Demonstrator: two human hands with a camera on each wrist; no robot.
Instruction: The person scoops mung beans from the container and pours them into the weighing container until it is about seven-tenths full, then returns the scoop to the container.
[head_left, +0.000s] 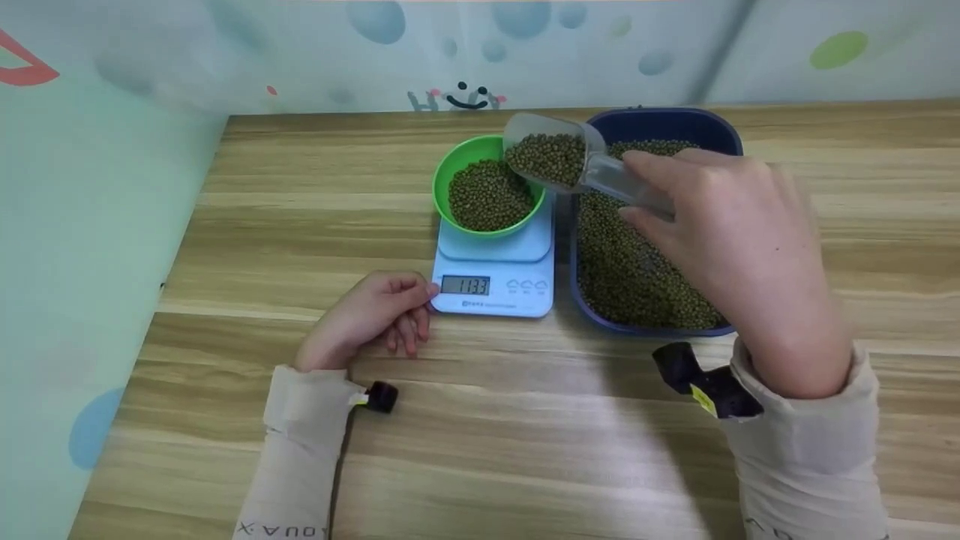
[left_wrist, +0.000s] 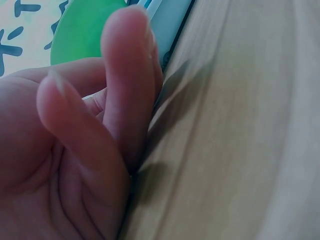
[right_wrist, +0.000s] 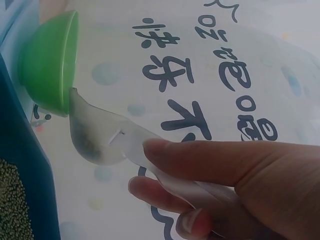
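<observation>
The right hand [head_left: 750,240] grips a clear scoop [head_left: 600,174] of small beans [head_left: 551,156], its lip at the one o'clock rim of a green bowl [head_left: 480,146] on a scale [head_left: 495,251]. The left hand [head_left: 386,304], loosely bent, holding nothing, lies at seven o'clock. Tilting gradually should limit spills.

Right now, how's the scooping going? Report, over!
Right hand holds scoop of grains at green bowl's rim. Left hand rests beside scale. Bowl on scale, partly filled. Nothing seen blocking the scoop.
</observation>
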